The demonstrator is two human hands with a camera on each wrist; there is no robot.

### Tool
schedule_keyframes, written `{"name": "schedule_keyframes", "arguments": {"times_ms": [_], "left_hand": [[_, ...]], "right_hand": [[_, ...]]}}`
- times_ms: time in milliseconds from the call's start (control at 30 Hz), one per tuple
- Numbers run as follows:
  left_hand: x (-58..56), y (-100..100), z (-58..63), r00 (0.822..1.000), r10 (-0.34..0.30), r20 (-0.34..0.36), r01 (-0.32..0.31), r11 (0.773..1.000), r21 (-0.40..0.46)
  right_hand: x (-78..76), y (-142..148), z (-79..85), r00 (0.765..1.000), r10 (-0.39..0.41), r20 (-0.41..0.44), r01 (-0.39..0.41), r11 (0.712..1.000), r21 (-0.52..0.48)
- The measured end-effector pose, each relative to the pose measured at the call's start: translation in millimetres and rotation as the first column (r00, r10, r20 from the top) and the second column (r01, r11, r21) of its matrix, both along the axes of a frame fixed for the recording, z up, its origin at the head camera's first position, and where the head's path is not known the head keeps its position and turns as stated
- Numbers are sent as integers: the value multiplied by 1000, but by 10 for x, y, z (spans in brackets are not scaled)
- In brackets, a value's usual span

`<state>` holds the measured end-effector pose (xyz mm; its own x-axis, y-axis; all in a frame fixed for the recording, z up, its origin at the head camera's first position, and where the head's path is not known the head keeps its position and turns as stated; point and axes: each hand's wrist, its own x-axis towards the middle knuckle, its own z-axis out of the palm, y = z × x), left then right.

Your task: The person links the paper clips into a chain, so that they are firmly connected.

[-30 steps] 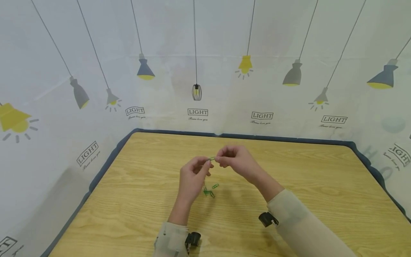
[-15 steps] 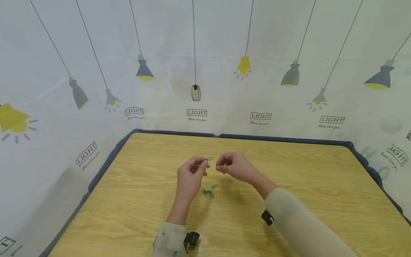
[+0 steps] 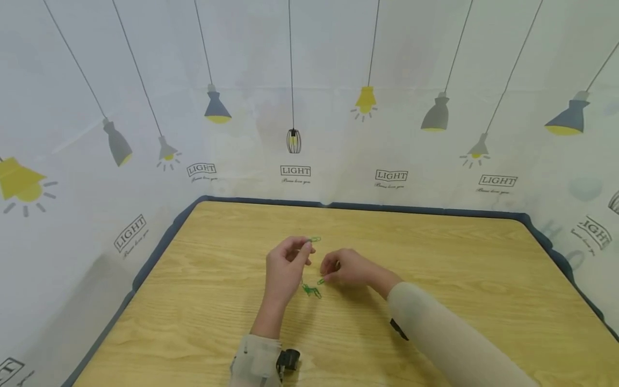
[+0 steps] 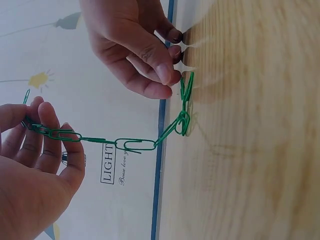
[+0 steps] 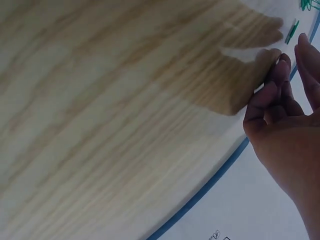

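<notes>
My left hand (image 3: 285,269) pinches a green paper clip chain (image 4: 135,145) near its upper end. One paper clip (image 3: 316,239) sticks out past the fingertips. From there the chain hangs in a curve, and its lower links (image 3: 311,291) rest on the table. A single loose paper clip (image 5: 292,31) lies beside those links. My right hand (image 3: 350,269) has its thumb and fingertips right at this loose clip. In the right wrist view a gap shows between the thumb and the curled fingers (image 5: 282,67), with the clip just beyond them.
The wooden table (image 3: 435,252) has a dark blue edge (image 3: 271,202). Behind it hangs a white backdrop (image 3: 333,134) printed with lamps. A black wrist camera (image 3: 290,359) sits at the left cuff.
My right hand has let go of the clip at the chain's upper end and moved down toward the loose paper clip. The left hand keeps its pinch, almost unmoved.
</notes>
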<state>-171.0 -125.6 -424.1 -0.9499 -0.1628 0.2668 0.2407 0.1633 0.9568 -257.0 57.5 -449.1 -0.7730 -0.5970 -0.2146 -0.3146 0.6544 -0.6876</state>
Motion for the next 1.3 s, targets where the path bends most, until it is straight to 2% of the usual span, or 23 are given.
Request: {"name": "schedule_keyframes", "arguments": {"times_ms": [267, 467, 833, 1167, 1300], "left_hand": [[-15, 3, 6, 1000, -2, 13, 2, 1000, 9], [-34, 0, 2, 1000, -11, 16, 11, 1000, 4], [-15, -8, -17, 1000, -17, 11, 17, 1000, 19], [-19, 3, -33, 1000, -16, 12, 16, 1000, 4], [-3, -7, -35, 1000, -10, 17, 9, 1000, 10]], "right_hand": [[24, -33, 3, 999, 2, 51, -4, 999, 35], [22, -57, -8, 999, -10, 37, 8, 999, 53], [61, -69, -55, 1000, 14, -5, -14, 999, 30], [132, -50, -30, 1000, -4, 17, 4, 1000, -1], [146, -31, -1, 998, -19, 56, 20, 1000, -9]]}}
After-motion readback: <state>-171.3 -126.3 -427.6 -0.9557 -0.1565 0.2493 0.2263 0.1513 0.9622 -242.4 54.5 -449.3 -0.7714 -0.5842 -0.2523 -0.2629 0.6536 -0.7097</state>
